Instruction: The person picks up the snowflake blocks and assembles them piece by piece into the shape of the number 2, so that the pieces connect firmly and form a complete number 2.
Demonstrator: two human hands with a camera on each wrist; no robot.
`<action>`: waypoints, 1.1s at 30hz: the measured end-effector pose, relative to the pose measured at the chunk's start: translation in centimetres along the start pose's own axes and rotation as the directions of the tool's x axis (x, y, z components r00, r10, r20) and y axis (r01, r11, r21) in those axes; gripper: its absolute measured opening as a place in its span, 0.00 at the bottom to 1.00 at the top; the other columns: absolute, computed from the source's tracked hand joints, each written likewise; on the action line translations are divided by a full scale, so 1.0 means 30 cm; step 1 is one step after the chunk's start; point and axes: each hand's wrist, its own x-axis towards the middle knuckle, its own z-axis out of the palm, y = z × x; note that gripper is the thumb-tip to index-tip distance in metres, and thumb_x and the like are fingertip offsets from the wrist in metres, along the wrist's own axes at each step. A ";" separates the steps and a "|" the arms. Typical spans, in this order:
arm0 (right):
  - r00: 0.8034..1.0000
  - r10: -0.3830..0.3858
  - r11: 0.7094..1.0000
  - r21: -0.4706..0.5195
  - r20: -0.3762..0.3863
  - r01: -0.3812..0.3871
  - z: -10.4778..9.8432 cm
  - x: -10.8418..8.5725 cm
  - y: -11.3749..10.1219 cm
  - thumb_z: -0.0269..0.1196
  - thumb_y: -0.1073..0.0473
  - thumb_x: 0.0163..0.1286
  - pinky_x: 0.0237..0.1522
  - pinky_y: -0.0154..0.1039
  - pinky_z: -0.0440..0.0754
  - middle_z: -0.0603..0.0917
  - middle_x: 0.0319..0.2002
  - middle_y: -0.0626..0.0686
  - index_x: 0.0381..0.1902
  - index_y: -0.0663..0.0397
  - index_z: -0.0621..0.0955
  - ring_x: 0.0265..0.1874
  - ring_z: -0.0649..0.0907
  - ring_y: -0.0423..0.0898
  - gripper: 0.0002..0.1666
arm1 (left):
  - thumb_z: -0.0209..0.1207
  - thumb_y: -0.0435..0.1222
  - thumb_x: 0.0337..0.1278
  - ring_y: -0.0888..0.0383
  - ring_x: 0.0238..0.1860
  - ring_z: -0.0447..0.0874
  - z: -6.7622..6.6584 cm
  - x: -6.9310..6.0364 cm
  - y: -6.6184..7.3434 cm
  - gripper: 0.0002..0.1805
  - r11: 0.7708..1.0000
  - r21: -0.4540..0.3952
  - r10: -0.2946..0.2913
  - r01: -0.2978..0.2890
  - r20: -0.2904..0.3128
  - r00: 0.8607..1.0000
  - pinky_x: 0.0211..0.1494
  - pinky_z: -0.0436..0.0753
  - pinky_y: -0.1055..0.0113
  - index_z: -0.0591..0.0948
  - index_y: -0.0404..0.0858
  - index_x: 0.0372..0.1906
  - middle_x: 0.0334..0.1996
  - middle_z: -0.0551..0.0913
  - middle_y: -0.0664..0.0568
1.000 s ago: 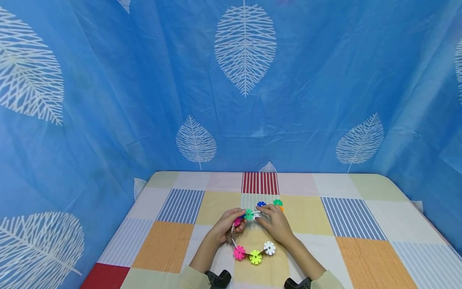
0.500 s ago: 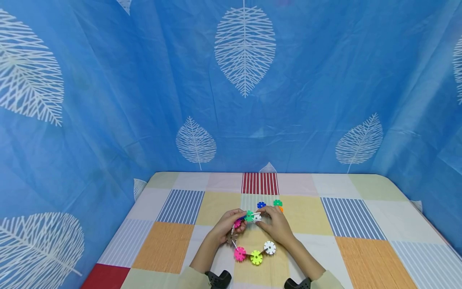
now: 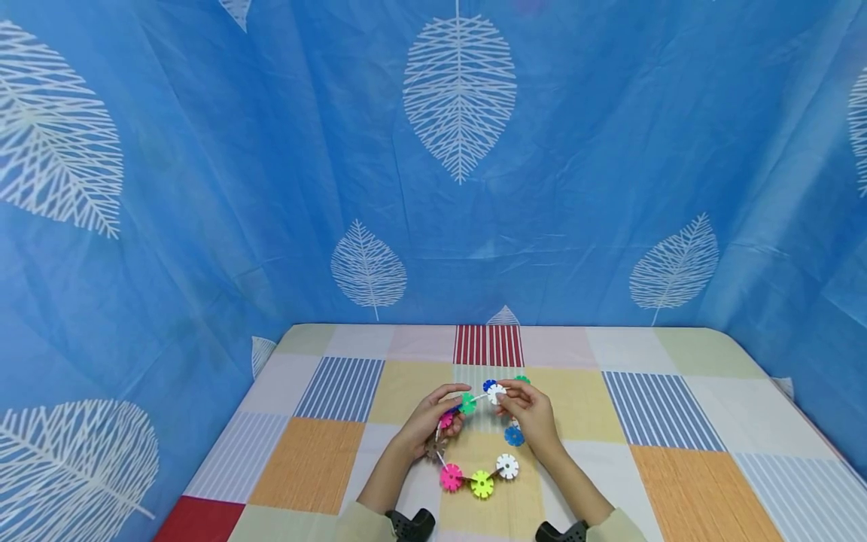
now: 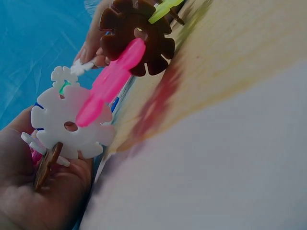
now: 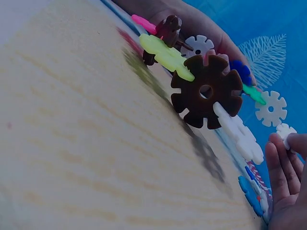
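My left hand grips a curved chain of notched snowflake discs near its upper left end. A green disc shows at its fingertips, and the chain hangs down through a brown disc, a pink disc and a yellow disc to a white end disc. With thumb and fingers my right hand pinches a small white disc. That disc is close to the white disc beyond the green one; whether they touch I cannot tell. Part of the chain is hidden in the left palm.
Loose discs lie around the right hand: a blue disc, a dark blue disc and a partly covered green disc. A patchwork cloth covers the table. Blue leaf-print curtains hang behind and beside it.
My right hand has shifted slightly right, and a white disc now faces the head camera at its fingertips. A blue disc below that hand has come into sight. The left hand stays nearly still.
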 end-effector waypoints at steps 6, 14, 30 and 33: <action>0.999 0.036 0.995 0.094 0.015 -0.037 -0.002 -0.003 -0.004 0.62 0.69 0.60 0.23 0.36 0.82 0.80 0.21 0.51 0.45 0.76 0.75 0.18 0.81 0.43 0.17 | 0.52 0.39 0.64 0.67 0.15 0.70 0.000 -0.003 0.004 0.18 1.000 -0.002 -0.021 0.021 0.000 1.000 0.16 0.69 0.79 0.75 0.39 0.56 0.19 0.76 0.53; 0.999 0.027 0.999 0.043 0.028 -0.028 -0.002 -0.003 -0.005 0.60 0.71 0.61 0.18 0.33 0.78 0.77 0.19 0.50 0.43 0.76 0.76 0.15 0.76 0.41 0.13 | 0.53 0.40 0.63 0.67 0.15 0.69 -0.001 -0.001 0.003 0.18 1.000 0.010 -0.023 0.022 0.005 1.000 0.15 0.69 0.79 0.76 0.37 0.55 0.19 0.76 0.54; 0.997 0.003 0.999 0.033 0.074 -0.006 -0.003 -0.013 -0.004 0.61 0.68 0.62 0.22 0.35 0.81 0.80 0.21 0.56 0.45 0.77 0.75 0.18 0.80 0.42 0.16 | 0.54 0.42 0.62 0.67 0.14 0.69 0.000 -0.005 0.004 0.19 0.999 0.001 -0.042 0.042 -0.011 0.999 0.16 0.71 0.79 0.77 0.37 0.54 0.19 0.76 0.54; 0.997 -0.003 0.999 0.034 0.077 0.001 -0.002 -0.013 -0.004 0.60 0.68 0.63 0.22 0.36 0.81 0.80 0.21 0.56 0.45 0.77 0.75 0.18 0.80 0.42 0.16 | 0.54 0.42 0.63 0.67 0.14 0.68 -0.001 -0.004 0.002 0.20 0.999 -0.003 -0.039 0.039 -0.005 0.999 0.16 0.71 0.79 0.76 0.36 0.55 0.19 0.76 0.54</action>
